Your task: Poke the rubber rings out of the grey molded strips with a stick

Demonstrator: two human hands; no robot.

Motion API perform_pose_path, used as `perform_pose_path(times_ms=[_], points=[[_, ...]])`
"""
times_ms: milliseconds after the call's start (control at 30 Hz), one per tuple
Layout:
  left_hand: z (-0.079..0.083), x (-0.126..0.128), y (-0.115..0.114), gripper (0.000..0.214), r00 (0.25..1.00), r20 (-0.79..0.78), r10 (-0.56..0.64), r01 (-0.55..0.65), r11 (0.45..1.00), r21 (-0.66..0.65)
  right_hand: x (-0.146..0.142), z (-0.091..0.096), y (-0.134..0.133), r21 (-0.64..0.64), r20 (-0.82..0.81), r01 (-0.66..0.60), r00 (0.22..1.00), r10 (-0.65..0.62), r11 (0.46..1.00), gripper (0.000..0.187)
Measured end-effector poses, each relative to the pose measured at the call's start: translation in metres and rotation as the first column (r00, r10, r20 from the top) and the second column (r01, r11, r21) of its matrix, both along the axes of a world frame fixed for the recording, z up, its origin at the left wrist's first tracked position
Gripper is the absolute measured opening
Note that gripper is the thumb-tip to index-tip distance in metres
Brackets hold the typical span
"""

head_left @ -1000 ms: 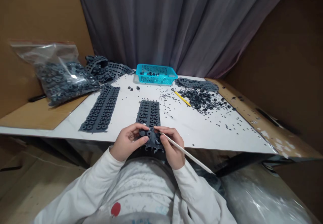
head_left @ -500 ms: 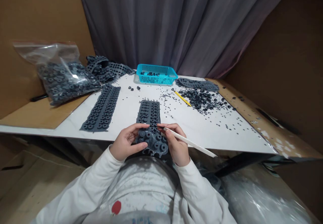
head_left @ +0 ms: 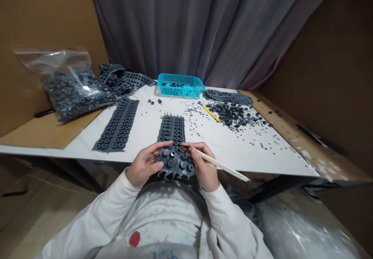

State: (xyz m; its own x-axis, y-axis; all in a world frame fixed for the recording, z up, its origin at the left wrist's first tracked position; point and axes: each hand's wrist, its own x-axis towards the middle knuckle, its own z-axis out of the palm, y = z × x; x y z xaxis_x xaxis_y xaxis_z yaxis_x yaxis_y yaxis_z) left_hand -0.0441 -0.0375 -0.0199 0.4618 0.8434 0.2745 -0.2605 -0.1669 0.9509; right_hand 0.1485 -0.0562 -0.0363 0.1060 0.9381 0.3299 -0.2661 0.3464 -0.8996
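In front of my body a dark grey rubber sheet (head_left: pixel 172 128) with rows of round, holed studs lies partly on the table, its ragged near end bent over the front edge. My left hand (head_left: pixel 145 163) grips the sheet's left side, fingertips on top and thumb lower down near the bent end. Between the thumb and fingers of my right hand (head_left: pixel 205 165) is a slim white-handled tool (head_left: pixel 224 167). Its dark tip points left onto the studs; the exact kind of tool cannot be made out. The right hand also rests against the sheet's right side.
Another studded sheet (head_left: pixel 116 126) lies at left, near a zip bag (head_left: pixel 78 91) of grey rubber pieces. A blue basket (head_left: pixel 181 91) stands at the back. To the right are a yellow tool (head_left: pixel 211 113), a heap of black bits (head_left: pixel 233 115) and folded sheets (head_left: pixel 229 97).
The near end of the sheet has tilted, so more of its ragged edge shows. My left thumb has shifted slightly left. The right hand and white-handled tool stay nearly in place.
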Motion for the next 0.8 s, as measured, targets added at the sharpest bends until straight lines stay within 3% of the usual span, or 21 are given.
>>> perform_pose_path(times_ms=[200, 367, 600, 700, 800], points=[[-0.001, 0.0, 0.0, 0.051, 0.999, -0.044, 0.02, -0.019, 1.0, 0.012, -0.001, 0.002, 0.0, -0.003, 0.037, 0.02, 0.999, -0.02, 1.0, 0.012], [0.0, 0.008, 0.0, 0.041, 0.986, -0.137, 0.097, -0.096, 0.995, 0.016, 0.001, 0.005, -0.001, 0.069, 0.076, 0.007, 0.997, -0.012, 0.998, 0.009], [0.0, 0.018, 0.001, 0.033, 0.925, -0.293, 0.242, -0.234, 0.97, 0.061, 0.004, 0.024, -0.01, 0.225, 0.334, -0.033, 0.941, -0.045, 0.974, 0.005], [0.0, 0.018, 0.001, 0.036, 0.925, -0.294, 0.242, -0.235, 0.97, 0.059, 0.002, 0.026, -0.013, 0.318, 0.472, -0.08, 0.878, -0.085, 0.945, 0.01], [0.002, 0.018, 0.001, 0.038, 0.942, -0.255, 0.217, -0.207, 0.976, 0.065, -0.001, 0.021, -0.013, 0.339, 0.497, -0.071, 0.86, -0.114, 0.938, 0.012]])
